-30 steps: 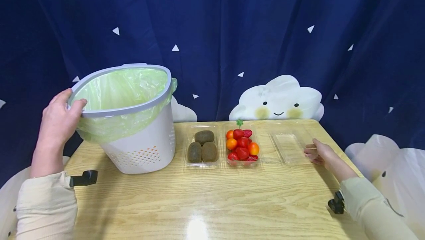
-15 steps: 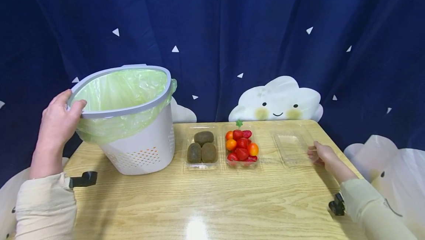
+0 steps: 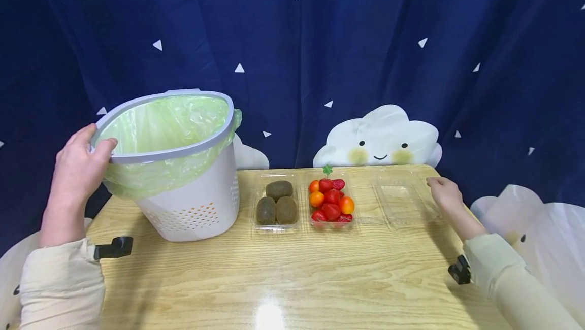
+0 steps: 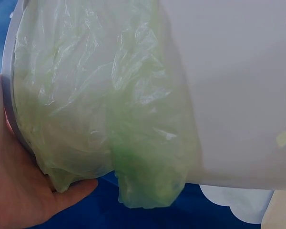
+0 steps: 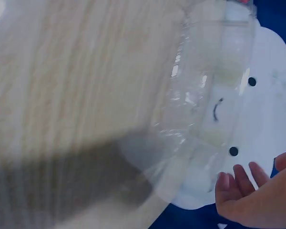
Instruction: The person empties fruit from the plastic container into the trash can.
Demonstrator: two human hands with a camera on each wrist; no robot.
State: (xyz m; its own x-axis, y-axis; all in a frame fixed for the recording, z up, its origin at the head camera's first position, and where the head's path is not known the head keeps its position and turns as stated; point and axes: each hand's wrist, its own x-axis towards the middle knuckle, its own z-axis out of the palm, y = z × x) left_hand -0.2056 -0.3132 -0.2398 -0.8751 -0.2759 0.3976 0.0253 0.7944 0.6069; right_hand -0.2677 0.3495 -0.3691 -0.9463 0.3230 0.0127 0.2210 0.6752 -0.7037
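My left hand (image 3: 79,165) grips the grey rim of a white bin (image 3: 196,213), thumb on the near side. A pale green bin liner (image 3: 173,117) is folded over that rim. In the left wrist view the liner (image 4: 143,119) hangs in creases beside the hand (image 4: 19,186). My right hand (image 3: 445,195) hovers at the right end of an empty clear plastic box (image 3: 402,200) with a lid. The right wrist view shows this hand (image 5: 255,195) with loosely bent fingers and nothing in them, just off the clear box (image 5: 195,95).
Mid-table stands a clear box with several kiwis (image 3: 276,205). To its right, another box holds strawberries (image 3: 331,211) and small orange fruits (image 3: 347,205). The wooden table (image 3: 292,274) backs onto a dark blue curtain (image 3: 274,25) with white clouds.
My right hand has come off the right side of the empty box and lifted up and away. That box slid slightly right before this. The left hand and bin stay put.
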